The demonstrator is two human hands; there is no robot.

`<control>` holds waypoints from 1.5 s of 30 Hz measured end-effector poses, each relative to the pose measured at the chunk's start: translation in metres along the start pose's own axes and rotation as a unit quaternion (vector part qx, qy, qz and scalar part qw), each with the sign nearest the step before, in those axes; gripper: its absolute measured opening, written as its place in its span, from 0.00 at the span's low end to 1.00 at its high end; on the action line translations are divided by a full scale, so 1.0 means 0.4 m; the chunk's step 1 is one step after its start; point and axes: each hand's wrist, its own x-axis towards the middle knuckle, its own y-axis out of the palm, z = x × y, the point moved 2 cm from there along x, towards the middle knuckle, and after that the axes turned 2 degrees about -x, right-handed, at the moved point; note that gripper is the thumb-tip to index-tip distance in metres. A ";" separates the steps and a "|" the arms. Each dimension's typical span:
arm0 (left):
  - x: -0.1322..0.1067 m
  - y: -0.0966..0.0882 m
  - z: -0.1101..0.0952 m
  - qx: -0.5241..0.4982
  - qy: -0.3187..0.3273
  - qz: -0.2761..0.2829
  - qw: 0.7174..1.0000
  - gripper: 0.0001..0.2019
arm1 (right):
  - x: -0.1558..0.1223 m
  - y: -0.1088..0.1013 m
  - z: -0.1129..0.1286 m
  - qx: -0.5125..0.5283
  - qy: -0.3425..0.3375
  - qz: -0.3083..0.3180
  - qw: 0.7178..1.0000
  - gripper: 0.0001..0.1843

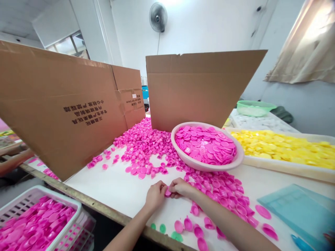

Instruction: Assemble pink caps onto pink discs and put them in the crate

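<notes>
Over the white tabletop, my left hand (155,196) and my right hand (181,188) meet, their fingers closed on one small pink plastic piece (168,191). The fingertips cover part of that piece, so its full shape is hidden. Behind my hands a heap of small pink plastic cups (157,139) spreads over the table. More pink cups (222,190) lie beyond and under my right forearm. A pale round basin (209,167) full of flat pink discs (206,143) sits among the cups.
Cardboard panels (86,115) (199,90) stand left and behind. Yellow pieces (282,144) fill a long tray (282,165) at right, near a translucent blue sheet (298,212). A white basket (81,223) of pink pieces is below left. Green discs (177,236) lie at the front edge. Someone's arm (15,162) shows far left.
</notes>
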 end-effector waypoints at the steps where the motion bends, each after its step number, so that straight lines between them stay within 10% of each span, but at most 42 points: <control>1: -0.003 0.003 -0.004 0.039 -0.002 -0.005 0.999 0.11 | -0.001 -0.001 -0.004 0.006 -0.011 0.006 1.000 0.04; 9: 0.008 0.003 0.013 -0.034 -0.008 0.088 0.996 0.12 | -0.025 0.009 -0.011 -0.018 -0.092 -0.037 0.995 0.02; 17: 0.051 -0.019 0.008 -0.069 -0.030 0.190 0.979 0.13 | -0.035 0.019 0.017 -0.013 0.055 -0.003 0.998 0.06; 25: 0.062 -0.011 -0.043 0.154 0.004 -0.064 0.986 0.15 | -0.026 0.054 0.005 0.002 0.082 0.092 0.992 0.03; 36: 0.068 0.015 -0.025 0.145 -0.004 -0.066 0.987 0.11 | -0.006 0.044 0.034 -0.055 0.144 0.196 0.968 0.08; 45: 0.062 -0.004 -0.028 0.075 -0.014 -0.066 0.995 0.13 | -0.032 0.057 0.006 -0.039 0.064 0.137 0.988 0.08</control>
